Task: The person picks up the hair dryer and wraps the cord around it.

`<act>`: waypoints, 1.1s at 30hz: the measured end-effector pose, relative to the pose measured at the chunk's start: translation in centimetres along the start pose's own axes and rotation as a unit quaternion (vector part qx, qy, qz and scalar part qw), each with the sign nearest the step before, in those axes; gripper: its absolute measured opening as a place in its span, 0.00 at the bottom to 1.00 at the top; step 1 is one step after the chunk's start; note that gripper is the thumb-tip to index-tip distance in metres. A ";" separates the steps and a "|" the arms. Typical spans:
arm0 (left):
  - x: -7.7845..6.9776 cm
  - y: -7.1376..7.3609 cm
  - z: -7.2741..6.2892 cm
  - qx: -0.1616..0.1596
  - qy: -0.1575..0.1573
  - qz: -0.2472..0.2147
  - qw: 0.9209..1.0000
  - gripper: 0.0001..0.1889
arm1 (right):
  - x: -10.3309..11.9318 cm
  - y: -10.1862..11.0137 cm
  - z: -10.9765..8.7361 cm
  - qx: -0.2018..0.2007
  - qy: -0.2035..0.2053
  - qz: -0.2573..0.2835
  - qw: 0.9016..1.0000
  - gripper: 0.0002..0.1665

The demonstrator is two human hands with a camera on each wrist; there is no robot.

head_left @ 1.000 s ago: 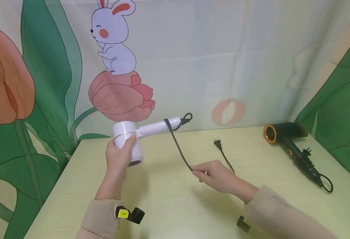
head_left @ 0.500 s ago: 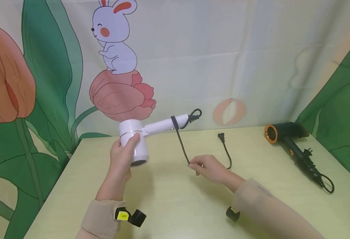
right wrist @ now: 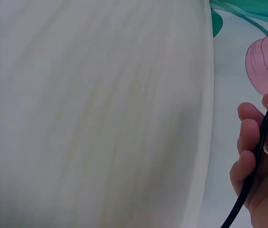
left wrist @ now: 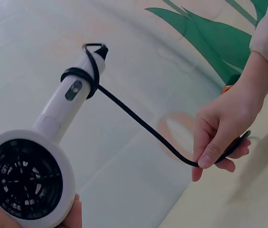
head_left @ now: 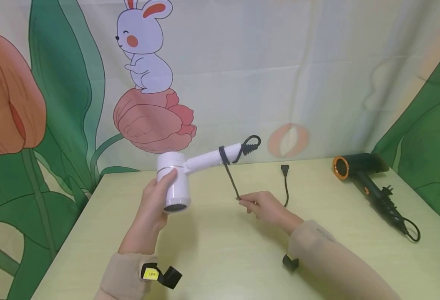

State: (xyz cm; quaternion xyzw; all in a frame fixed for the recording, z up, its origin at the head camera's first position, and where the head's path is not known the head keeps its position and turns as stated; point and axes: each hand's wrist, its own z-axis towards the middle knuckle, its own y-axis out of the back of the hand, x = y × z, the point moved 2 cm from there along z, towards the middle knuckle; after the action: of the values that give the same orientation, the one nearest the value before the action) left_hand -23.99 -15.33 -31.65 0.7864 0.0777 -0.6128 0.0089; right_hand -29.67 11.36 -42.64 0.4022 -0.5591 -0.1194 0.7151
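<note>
My left hand [head_left: 157, 196] grips the barrel of a white hair dryer [head_left: 178, 187], held up over the table with its handle pointing right. A black power cord [left wrist: 138, 121] loops round the handle near its end, then runs taut to my right hand [head_left: 266, 206], which pinches it between thumb and fingertips. In the left wrist view the dryer's round grille [left wrist: 24, 178] and a switch [left wrist: 73, 90] on the handle face the camera. Past my right hand, the cord trails across the palm in the right wrist view. Its plug [head_left: 285, 170] lies on the table behind that hand.
A black hair dryer [head_left: 364, 164] with an orange ring lies at the table's right, its cord bundled along the handle. The pale table [head_left: 220, 254] ends at a printed curtain [head_left: 235, 83]. Black wrist cameras [head_left: 171, 278] stick out from the sleeves.
The white dryer has shifted right and tipped, showing more of its lower end. Another turn of cord has come round its handle. My right hand has moved slightly up, and the plug has swung rightward.
</note>
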 end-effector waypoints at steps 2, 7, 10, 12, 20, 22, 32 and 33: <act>0.1 0.0 -0.1 0.023 -0.001 -0.008 1.000 0.35 | -0.4 0.3 0.3 -0.005 -0.002 0.007 1.000 0.20; 0.6 0.2 -0.6 0.069 -0.021 0.010 0.997 0.31 | -0.9 2.2 0.6 -0.025 0.008 -0.009 1.000 0.19; 0.8 0.5 -1.1 0.085 -0.035 0.041 0.995 0.30 | -0.8 4.1 0.5 -0.043 0.019 -0.042 0.998 0.16; 1.0 0.6 -1.3 0.092 -0.041 0.058 0.993 0.29 | -0.7 5.3 0.3 -0.056 0.021 -0.057 0.997 0.12; 1.6 0.7 -1.9 0.149 -0.072 0.117 0.979 0.27 | 1.0 9.2 0.6 -0.061 0.049 -0.089 0.993 0.19; 1.8 0.7 -1.8 0.163 -0.082 0.136 0.974 0.28 | 1.5 10.0 0.7 -0.061 0.037 -0.094 0.993 0.19; 3.0 0.7 -1.5 0.182 -0.092 0.218 0.954 0.28 | 5.1 12.5 0.6 -0.086 0.079 -0.133 0.984 0.21; 3.0 0.7 -1.4 0.177 -0.094 0.228 0.953 0.28 | 5.4 12.6 0.4 -0.087 0.084 -0.138 0.983 0.20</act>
State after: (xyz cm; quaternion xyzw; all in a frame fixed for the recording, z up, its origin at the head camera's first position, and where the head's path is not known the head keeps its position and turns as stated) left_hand -21.79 -15.51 -34.26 0.7109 -0.2145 -0.6696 0.0162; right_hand -31.71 15.98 -29.85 0.4199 -0.4237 -0.2307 0.7688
